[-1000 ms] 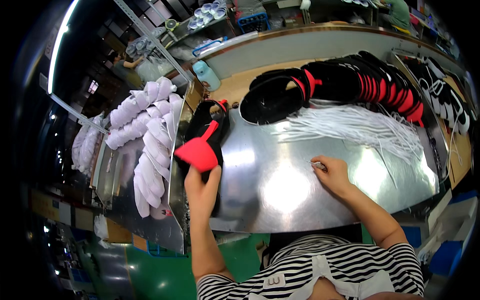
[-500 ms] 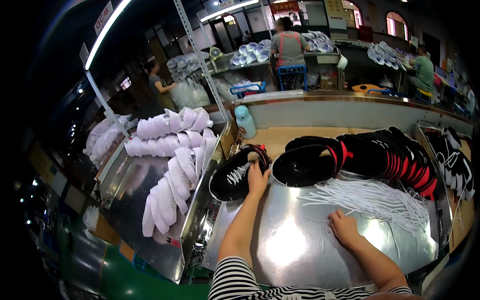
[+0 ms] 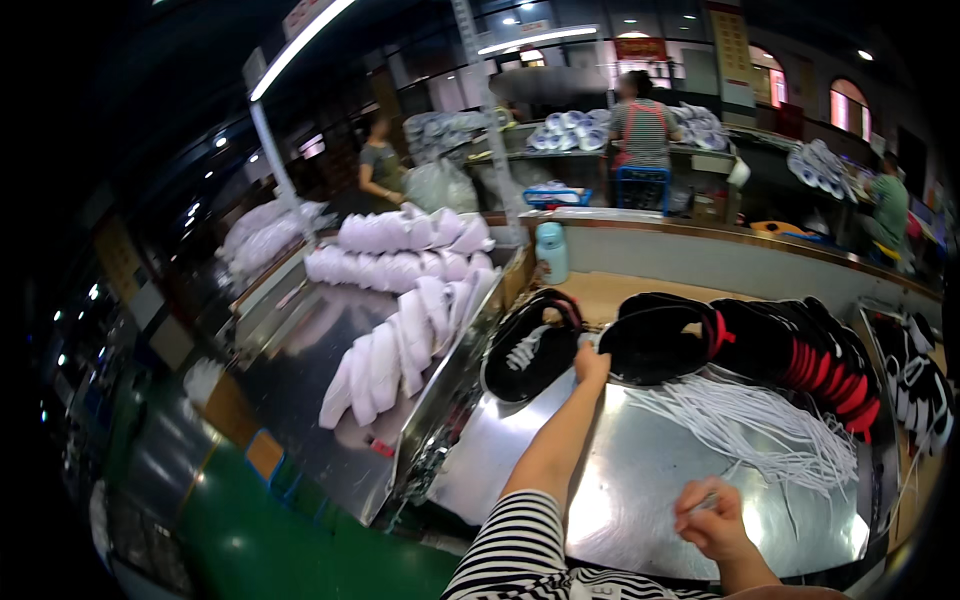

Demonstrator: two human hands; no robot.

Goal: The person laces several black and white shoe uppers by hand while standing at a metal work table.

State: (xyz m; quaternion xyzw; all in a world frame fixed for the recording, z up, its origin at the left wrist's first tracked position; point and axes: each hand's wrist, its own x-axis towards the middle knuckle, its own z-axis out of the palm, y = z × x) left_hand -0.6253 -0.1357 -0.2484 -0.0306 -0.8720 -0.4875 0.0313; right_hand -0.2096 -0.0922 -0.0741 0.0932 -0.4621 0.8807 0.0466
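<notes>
My left hand (image 3: 592,366) is at the left edge of a black shoe upper (image 3: 655,345) with red trim, its fingers closed at that edge and partly hidden. Just left of the hand, a second black upper (image 3: 525,352) lies apart from it, with white lace across its front. My right hand (image 3: 712,518) is raised above the front of the metal tabletop (image 3: 630,470), fingers curled in a pinch. A small greyish thing shows between them, too blurred to name. Behind this hand lies a loose pile of white shoelaces (image 3: 750,425).
A row of black and red uppers (image 3: 800,355) extends rightward. White uppers (image 3: 385,365) are stacked on the left table. A light blue bottle (image 3: 551,252) stands by the back ledge. More black-and-white uppers (image 3: 918,385) fill the right side. Co-workers are farther back.
The view has swung left. My left hand has come off the laced upper and moved right to the neighbouring upper. My right hand has left the shoelaces' edge and come nearer, pinching.
</notes>
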